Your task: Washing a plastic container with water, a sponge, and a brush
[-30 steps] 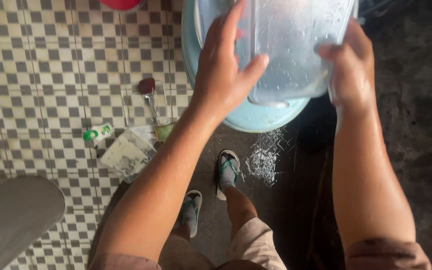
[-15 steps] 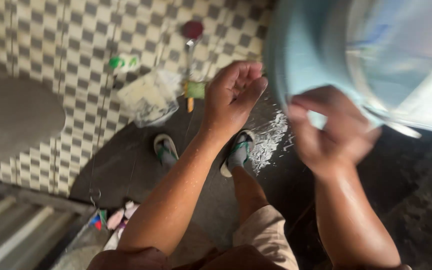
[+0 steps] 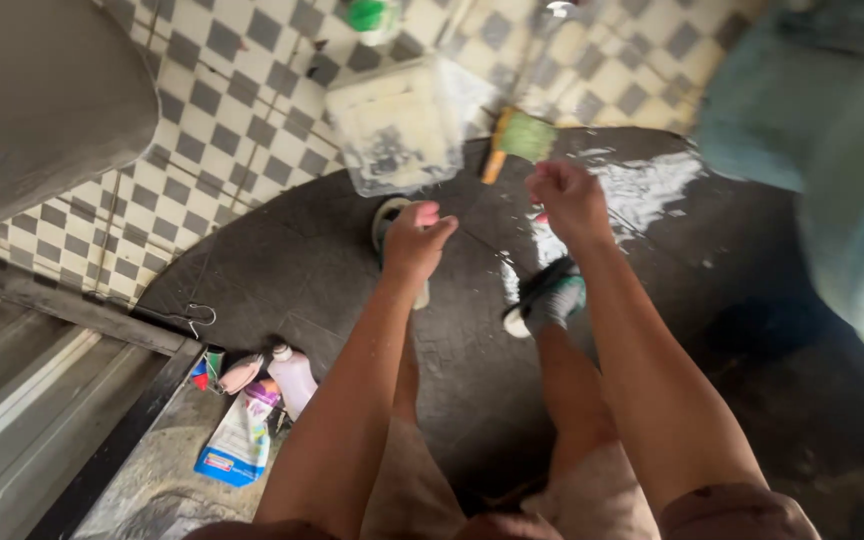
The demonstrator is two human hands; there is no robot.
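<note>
My left hand (image 3: 418,240) hangs low over the dark wet floor with its fingers curled in and nothing in it. My right hand (image 3: 569,201) is beside it, also curled and holding nothing. Just beyond them a clear plastic container (image 3: 402,125) lies on the floor at the edge of the checkered tiles. A green scrubber with an orange handle (image 3: 522,137) lies to its right. The big light-blue basin (image 3: 832,150) is a blur at the right edge, away from both hands.
My feet in slippers (image 3: 550,302) stand on the dark wet slab (image 3: 292,270). A green-capped bottle (image 3: 366,14) lies at the top. A white bottle (image 3: 293,376) and a blue pouch (image 3: 237,447) sit lower left beside a metal step. A grey rounded object (image 3: 42,100) fills the upper left.
Both hands let go of the clear tub over the blue basin and dropped toward the floor. The view swung down and left, so the basin slid off to the right.
</note>
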